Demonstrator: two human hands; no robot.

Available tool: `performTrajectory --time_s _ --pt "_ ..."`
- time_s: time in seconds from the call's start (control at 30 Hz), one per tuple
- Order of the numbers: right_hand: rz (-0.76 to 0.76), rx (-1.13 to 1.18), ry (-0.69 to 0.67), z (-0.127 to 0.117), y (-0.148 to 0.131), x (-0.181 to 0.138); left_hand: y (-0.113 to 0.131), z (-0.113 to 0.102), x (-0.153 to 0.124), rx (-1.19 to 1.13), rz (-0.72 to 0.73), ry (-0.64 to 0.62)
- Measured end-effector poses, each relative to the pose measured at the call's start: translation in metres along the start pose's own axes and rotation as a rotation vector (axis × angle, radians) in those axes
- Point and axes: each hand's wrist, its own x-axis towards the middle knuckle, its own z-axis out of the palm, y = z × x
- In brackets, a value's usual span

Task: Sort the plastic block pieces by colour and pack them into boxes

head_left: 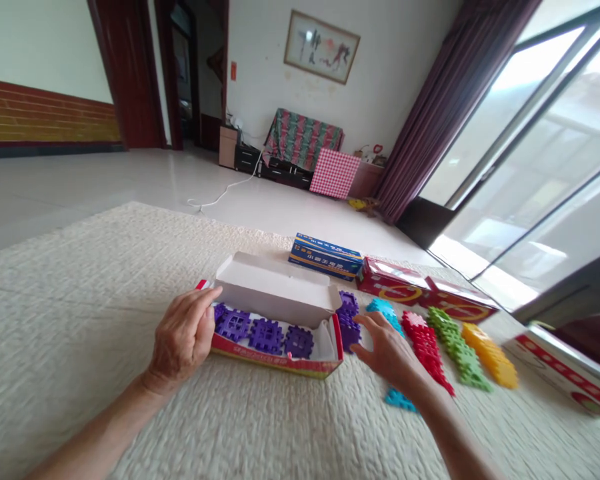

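Three purple tiles [265,333] sit flat in a row inside the open box [280,363], plus what looks like part of a fourth tucked at its left end, kinda hidden by the thumb. The box lies on a cream rug [80,320] with its one long flap standing up at the back. The left hand [183,340] is wrapped around the left end of the box, thumb over the rim, so it's got a proper grip. The right hand [387,350] is just off the box's right end, palm down and fingers spread wide, holding nothing; can't tell if the fingertips actually touch the purple pile [349,320] that's right against that end. Going further right from the box there are four more rows of tiles: cyan [383,310], red [425,347], green [455,350], orange [490,353]. One loose cyan piece [399,399] lies near the right wrist. Four closed boxes too: one blue box [325,257] right behind the open one, two red boxes [390,280] behind and to the right of it, and one red-and-white box [565,370] way out past the orange row.
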Motion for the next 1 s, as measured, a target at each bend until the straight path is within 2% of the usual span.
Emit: performTrajectory --time_s 0.13,0.37,0.5,0.63,0.73,0.83,0.9,1.0 --pt "-0.036 -0.008 -0.03 0.018 -0.01 -0.005 0.0 -0.001 0.0 0.004 0.001 -0.003" --pt "0.009 -0.065 -0.072 0.017 -0.013 -0.008 0.001 -0.002 0.001 0.015 -0.019 -0.011" --pt "0.045 -0.065 0.039 0.0 -0.01 -0.008 0.0 -0.001 0.0 0.01 -0.02 -0.01" --pt "-0.076 0.056 0.152 -0.033 -0.039 0.0 0.001 0.0 0.0 0.0 -0.019 -0.004" --pt "-0.222 0.139 0.043 -0.047 -0.076 0.011 0.001 0.0 0.0 0.005 -0.018 -0.008" --pt "-0.27 0.145 -0.133 -0.047 -0.1 0.022 0.001 -0.001 0.0 0.012 -0.012 -0.01" --pt "-0.275 0.121 -0.19 -0.043 -0.105 0.026 0.001 -0.001 0.001 0.014 -0.015 -0.014" --pt "-0.282 0.117 -0.153 -0.042 -0.099 0.024 0.001 -0.001 0.001 0.02 -0.019 -0.019"
